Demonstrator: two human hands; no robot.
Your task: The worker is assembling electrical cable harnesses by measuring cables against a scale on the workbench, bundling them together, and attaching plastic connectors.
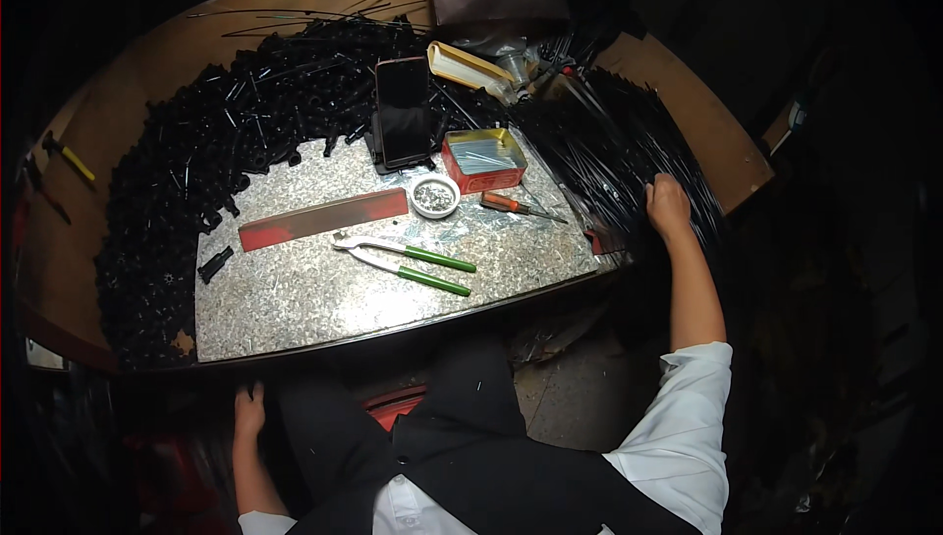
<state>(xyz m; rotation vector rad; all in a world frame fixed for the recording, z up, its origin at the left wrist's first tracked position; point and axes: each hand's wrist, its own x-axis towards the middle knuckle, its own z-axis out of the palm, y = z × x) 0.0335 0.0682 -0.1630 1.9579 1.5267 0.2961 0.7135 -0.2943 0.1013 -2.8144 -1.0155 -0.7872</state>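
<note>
Dark rods point(599, 167), long axes from upper left to lower right.

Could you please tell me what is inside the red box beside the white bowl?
The red box holds thin, pale rods; whatever lies beneath them, if anything, is covered and cannot be seen.

The place is looking like a workshop: black parts point(177, 167) are lying heaped on a wooden table point(702, 112), thin rods point(609, 157) are lying bunched at its right, and green-handled pliers point(438, 258) and a screwdriver point(505, 203) are resting on a speckled slab point(305, 304) near a bowl point(435, 215) of metal bits point(433, 196).
</note>
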